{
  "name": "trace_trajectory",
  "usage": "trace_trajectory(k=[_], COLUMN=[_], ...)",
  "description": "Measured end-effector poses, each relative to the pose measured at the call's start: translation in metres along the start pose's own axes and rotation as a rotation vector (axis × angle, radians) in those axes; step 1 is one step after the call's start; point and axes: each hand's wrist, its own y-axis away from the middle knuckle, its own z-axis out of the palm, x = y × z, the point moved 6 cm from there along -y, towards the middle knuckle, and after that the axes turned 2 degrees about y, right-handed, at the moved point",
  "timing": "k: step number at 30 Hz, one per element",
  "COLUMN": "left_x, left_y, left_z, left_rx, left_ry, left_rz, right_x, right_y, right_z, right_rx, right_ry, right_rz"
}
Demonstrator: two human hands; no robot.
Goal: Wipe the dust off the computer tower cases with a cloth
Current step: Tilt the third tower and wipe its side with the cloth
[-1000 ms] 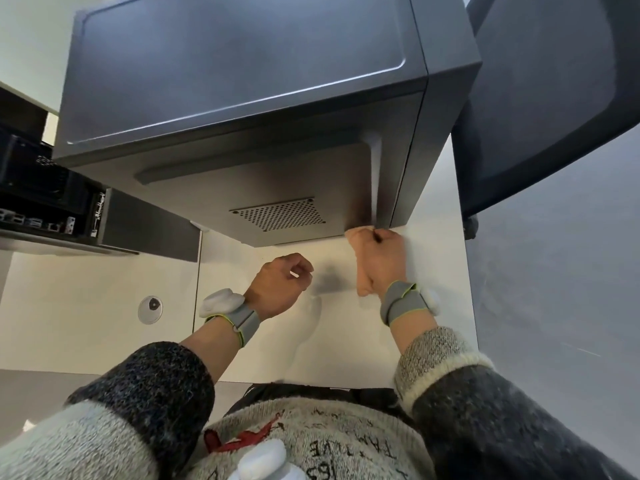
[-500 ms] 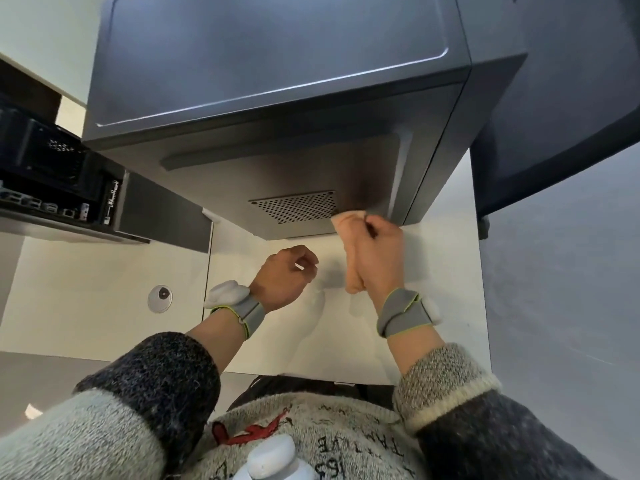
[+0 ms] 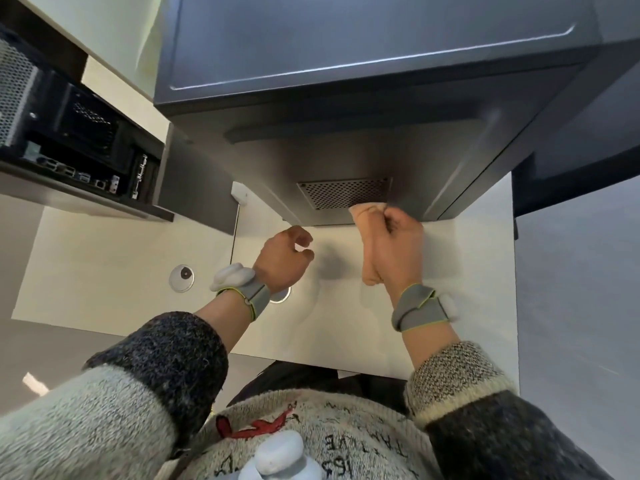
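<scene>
1. Dark grey metal is filling the far view: one closed tower case (image 3: 346,81) is standing on the white counter (image 3: 121,258). A second, open case (image 3: 69,126) is sitting far left, cut off by the frame.
2. One peach cloth (image 3: 369,244) is hanging from the right hand (image 3: 398,247), whose fingers are curling round it. Its top is touching the closed case's near lower edge, beside the vent grille (image 3: 343,194).
3. The left hand (image 3: 282,263) is hovering nearby, fingers loosely curled, holding nothing.
4. Two round grommets (image 3: 181,277) are showing, one mostly hidden by the left wrist.
</scene>
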Motion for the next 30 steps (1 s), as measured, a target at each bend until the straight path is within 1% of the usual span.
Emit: trace_trajectory(k=[2,5,7,9,11,13,14,16,18,19,20,21,23,25,27,28,30], left_x=[-0.002,-0.003,-0.005,-0.008,-0.011,-0.014,-0.015,-0.016,-0.017,-0.018,-0.019,-0.020,-0.022,-0.027,-0.032,-0.035,-0.038], left_y=[0.000,0.002,0.001,-0.002,-0.009,-0.013,-0.015,-0.015,-0.013,-0.013,-0.013,-0.014,-0.017,-0.019,-0.019,-0.019,-0.018], left_z=[-0.002,-0.007,-0.011,-0.015,-0.017,-0.016,-0.015,-0.015,-0.016,-0.017,-0.018,-0.020,-0.024,-0.029,-0.035,-0.039,-0.045], left_rx=[-0.018,-0.030,-0.014,0.013,0.032,0.028,0.018,-0.012,-0.038,-0.047,-0.056,-0.066,-0.076,-0.084,-0.097,-0.106,-0.122], left_ry=[-0.002,-0.009,-0.007,0.009,0.033,0.044,0.053,0.076,0.103,0.118,0.132,0.146,0.170,0.178,0.167,0.153,0.119], left_rz=[-0.008,-0.005,0.008,0.014,0.001,-0.012,-0.011,-0.002,0.012,0.021,0.031,0.044,0.068,0.082,0.094,0.103,0.123], right_x=[0.009,0.029,0.040,0.019,-0.010,-0.026,-0.023,-0.002,0.031,0.055,0.066,0.056,0.011,-0.010,-0.018,-0.015,0.006], right_y=[-0.001,-0.011,-0.018,-0.009,0.006,0.017,0.017,0.007,-0.008,-0.023,-0.028,-0.020,0.008,0.021,0.030,0.031,0.021], right_z=[0.004,0.008,0.010,0.010,0.011,0.019,0.022,0.027,0.034,0.038,0.040,0.042,0.047,0.057,0.066,0.070,0.077], right_rx=[0.021,0.026,0.010,0.011,0.015,0.021,0.044,0.084,0.089,0.063,0.044,0.032,0.051,0.045,0.046,0.066,0.093], right_ry=[0.031,0.162,0.172,0.126,0.068,0.064,0.062,0.126,0.188,0.200,0.213,0.213,0.180,0.112,0.078,0.086,0.118], right_rz=[0.014,0.194,0.248,0.218,0.116,0.007,-0.002,0.045,0.165,0.183,0.212,0.230,0.192,0.117,0.018,0.002,0.053])
